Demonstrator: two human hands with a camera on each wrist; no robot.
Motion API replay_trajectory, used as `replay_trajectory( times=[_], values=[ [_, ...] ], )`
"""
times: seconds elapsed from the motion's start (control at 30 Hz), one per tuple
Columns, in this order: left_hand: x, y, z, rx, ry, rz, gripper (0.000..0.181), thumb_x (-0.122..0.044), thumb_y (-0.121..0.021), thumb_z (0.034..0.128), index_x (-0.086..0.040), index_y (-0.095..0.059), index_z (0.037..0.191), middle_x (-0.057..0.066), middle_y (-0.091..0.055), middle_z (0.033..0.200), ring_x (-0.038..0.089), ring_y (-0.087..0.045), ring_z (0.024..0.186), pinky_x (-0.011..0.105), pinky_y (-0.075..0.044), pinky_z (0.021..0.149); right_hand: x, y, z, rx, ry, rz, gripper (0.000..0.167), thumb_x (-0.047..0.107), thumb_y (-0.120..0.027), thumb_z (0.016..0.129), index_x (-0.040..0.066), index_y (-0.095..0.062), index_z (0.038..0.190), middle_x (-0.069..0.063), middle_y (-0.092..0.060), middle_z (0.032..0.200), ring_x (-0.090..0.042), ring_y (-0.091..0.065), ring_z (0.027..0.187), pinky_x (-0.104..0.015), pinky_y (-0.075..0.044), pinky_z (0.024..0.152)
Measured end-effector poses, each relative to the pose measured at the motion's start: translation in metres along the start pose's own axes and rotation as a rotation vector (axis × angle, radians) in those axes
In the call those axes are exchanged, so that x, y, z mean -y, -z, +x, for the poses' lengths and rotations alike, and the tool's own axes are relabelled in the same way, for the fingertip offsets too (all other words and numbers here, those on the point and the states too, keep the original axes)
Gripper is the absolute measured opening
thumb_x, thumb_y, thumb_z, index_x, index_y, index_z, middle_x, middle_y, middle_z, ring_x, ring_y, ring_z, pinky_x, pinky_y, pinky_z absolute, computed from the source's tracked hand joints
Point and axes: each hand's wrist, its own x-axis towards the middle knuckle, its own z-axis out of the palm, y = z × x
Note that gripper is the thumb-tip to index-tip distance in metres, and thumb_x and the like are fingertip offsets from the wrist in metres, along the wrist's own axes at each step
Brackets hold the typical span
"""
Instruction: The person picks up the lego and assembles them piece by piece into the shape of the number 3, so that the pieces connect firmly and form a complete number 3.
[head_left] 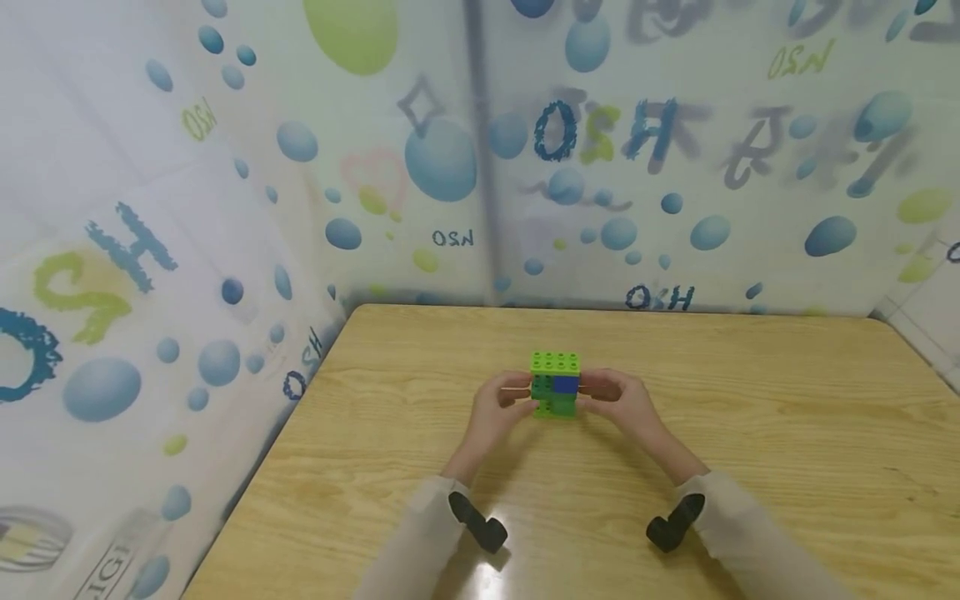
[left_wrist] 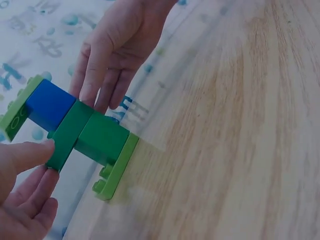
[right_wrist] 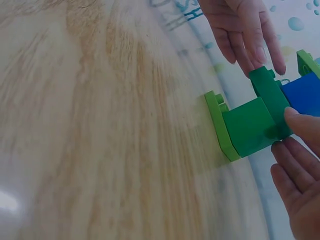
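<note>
A stack of toy building bricks is upright near the middle of the table, between both hands. On top is a light green plate (head_left: 555,362), over a blue brick (head_left: 566,384). Below them come a dark green crosswise brick (left_wrist: 70,135), a green block (left_wrist: 103,137) and a light green base plate (right_wrist: 222,127). My left hand (head_left: 493,412) pinches one end of the crosswise brick between thumb and fingers. At the opposite end, my right hand (head_left: 628,408) grips the same brick, its thumb on the side. Whether the base touches the table I cannot tell.
The wooden table (head_left: 337,467) reaches back to a wall sheet (head_left: 637,250) printed with bubbles and letters. Another printed sheet (head_left: 202,317) runs along the left table edge. Each sleeved wrist wears a black strap (head_left: 477,522).
</note>
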Motion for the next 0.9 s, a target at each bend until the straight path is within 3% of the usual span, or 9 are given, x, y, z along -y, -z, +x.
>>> replay_trajectory(
  times=[0.2,0.4,0.63,0.7,0.9],
  values=[
    [0.000,-0.005,0.002,-0.032,0.012,0.011,0.028,0.010,-0.063,0.0793,0.009,-0.059,0.107,0.023,-0.059,0.109,0.039,-0.057,0.097,0.048,-0.042,0.086,-0.004,-0.004,0.001,-0.034,-0.029,0.048,0.041,0.010,-0.071,0.080,-0.003,-0.057,0.116,-0.021,-0.059,0.113,-0.032,-0.060,0.099,-0.029,-0.050,0.075],
    [0.004,-0.005,0.007,-0.024,0.033,0.003,0.026,0.008,-0.062,0.0815,0.008,-0.060,0.107,0.021,-0.059,0.109,0.037,-0.057,0.097,0.039,-0.047,0.081,-0.001,-0.006,0.001,-0.058,-0.039,0.056,0.039,0.008,-0.070,0.080,-0.006,-0.057,0.115,-0.024,-0.058,0.112,-0.033,-0.061,0.096,-0.029,-0.050,0.074],
    [0.031,-0.004,0.020,-0.018,0.088,0.023,0.023,-0.005,-0.064,0.0847,-0.006,-0.065,0.108,0.007,-0.061,0.105,0.022,-0.060,0.093,0.033,-0.049,0.075,0.001,-0.005,0.002,-0.091,-0.054,0.025,0.041,0.013,-0.070,0.081,-0.006,-0.058,0.115,-0.023,-0.060,0.109,-0.028,-0.063,0.091,-0.031,-0.050,0.072],
    [0.034,-0.004,0.022,-0.017,0.099,0.044,0.023,-0.007,-0.065,0.0848,-0.009,-0.066,0.107,0.004,-0.061,0.103,0.019,-0.060,0.091,0.031,-0.049,0.075,0.000,-0.005,0.003,-0.099,-0.060,0.018,0.041,0.015,-0.070,0.081,-0.005,-0.059,0.115,-0.022,-0.061,0.108,-0.026,-0.063,0.090,-0.031,-0.051,0.072],
    [0.035,-0.003,0.029,-0.004,0.046,0.096,0.022,-0.008,-0.065,0.0849,-0.005,-0.066,0.107,0.008,-0.063,0.101,0.020,-0.059,0.090,0.032,-0.048,0.076,-0.001,-0.005,0.008,-0.140,-0.064,-0.041,0.039,0.019,-0.070,0.081,-0.002,-0.062,0.113,-0.018,-0.064,0.103,-0.022,-0.063,0.087,-0.027,-0.049,0.072]
  ],
)
